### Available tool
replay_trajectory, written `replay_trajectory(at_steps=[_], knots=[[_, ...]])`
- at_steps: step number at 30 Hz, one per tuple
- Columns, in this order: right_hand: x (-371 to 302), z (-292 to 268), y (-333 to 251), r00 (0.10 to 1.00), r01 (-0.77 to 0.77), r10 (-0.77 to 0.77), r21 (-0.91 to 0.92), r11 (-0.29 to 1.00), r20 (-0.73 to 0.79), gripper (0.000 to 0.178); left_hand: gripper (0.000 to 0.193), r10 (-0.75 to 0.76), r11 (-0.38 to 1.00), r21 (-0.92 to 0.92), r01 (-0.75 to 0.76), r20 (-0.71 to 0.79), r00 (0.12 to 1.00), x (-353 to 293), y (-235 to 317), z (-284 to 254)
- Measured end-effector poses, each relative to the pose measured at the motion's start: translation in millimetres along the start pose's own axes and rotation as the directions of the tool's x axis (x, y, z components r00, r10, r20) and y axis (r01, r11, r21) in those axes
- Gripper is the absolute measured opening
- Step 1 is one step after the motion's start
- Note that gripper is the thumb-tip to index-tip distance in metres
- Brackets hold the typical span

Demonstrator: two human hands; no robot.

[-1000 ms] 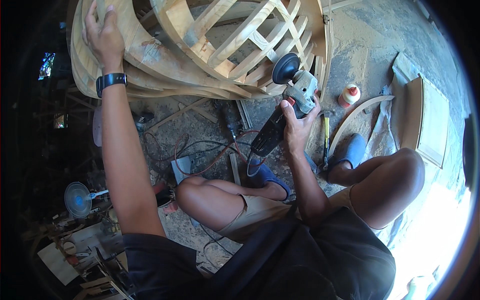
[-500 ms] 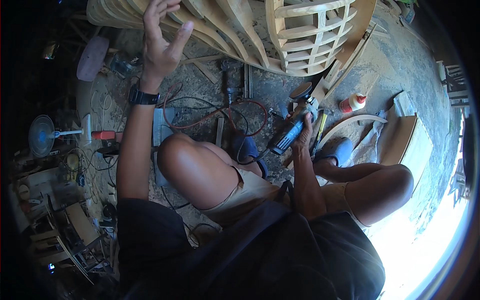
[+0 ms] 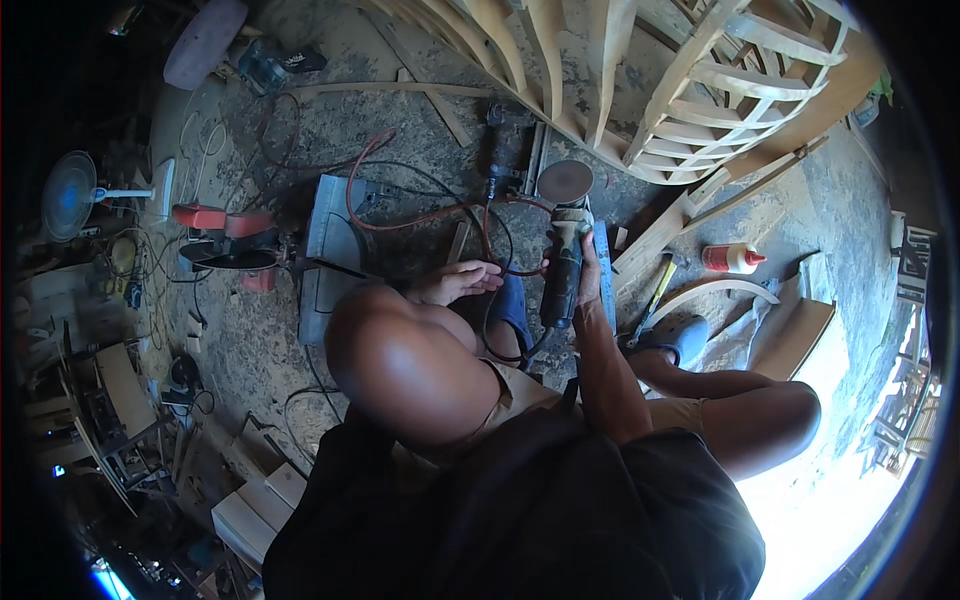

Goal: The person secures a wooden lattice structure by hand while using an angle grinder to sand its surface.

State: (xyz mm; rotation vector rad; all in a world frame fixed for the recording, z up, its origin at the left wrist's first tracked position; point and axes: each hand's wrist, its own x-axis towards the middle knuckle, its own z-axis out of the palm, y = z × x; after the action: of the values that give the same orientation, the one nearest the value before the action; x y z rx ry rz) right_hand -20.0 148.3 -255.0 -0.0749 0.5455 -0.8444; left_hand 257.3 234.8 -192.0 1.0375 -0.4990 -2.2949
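My right hand (image 3: 588,268) grips the body of an angle grinder (image 3: 566,258), its round sanding disc (image 3: 565,183) facing up at the far end. The grinder's cord curls down from its near end. Just beyond my left knee, my left hand (image 3: 458,283) is held out with its fingers stretched toward the grinder, apart from it and holding nothing. Past the disc stands a wooden frame (image 3: 680,135) of curved ribs and slats, like a small boat hull. The disc and the frame do not touch.
A white-and-red glue bottle (image 3: 730,259) lies at right, near a hammer (image 3: 655,290) and a curved wooden strip (image 3: 710,288). A grey metal machine (image 3: 335,250), a red-handled cut-off saw (image 3: 228,240) and a fan (image 3: 75,196) are at left. Hoses and cords cross the floor.
My left hand has come down from beside the wooden frame to near my knee. The grinder has turned more upright and shifted slightly left; the view has swung, too.
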Motion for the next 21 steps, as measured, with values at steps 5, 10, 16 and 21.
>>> replay_trajectory(at_steps=[5,10,16,21], knots=[[37.5,31.2,19.5,0.977,-0.211,0.208,-0.175,0.962,-0.038,0.074,0.047,-0.076,0.995,-0.065,0.081,0.079,0.994,-1.2,-43.1,-4.3],[93.6,48.9,39.8,0.908,-0.411,0.417,-0.11,0.905,0.031,0.063,0.047,-0.102,0.992,-0.062,0.11,0.111,0.989,8.3,-51.6,-14.5],[96.7,38.7,33.9,0.912,-0.388,0.402,-0.148,0.91,0.078,0.063,0.047,-0.137,0.99,0.046,0.131,0.159,0.978,47.7,-42.3,-40.0],[59.5,-12.9,28.0,0.963,-0.268,0.266,-0.096,0.959,-0.031,0.075,0.046,-0.186,0.875,0.465,0.138,0.058,0.981,95.7,-13.8,-69.8]])
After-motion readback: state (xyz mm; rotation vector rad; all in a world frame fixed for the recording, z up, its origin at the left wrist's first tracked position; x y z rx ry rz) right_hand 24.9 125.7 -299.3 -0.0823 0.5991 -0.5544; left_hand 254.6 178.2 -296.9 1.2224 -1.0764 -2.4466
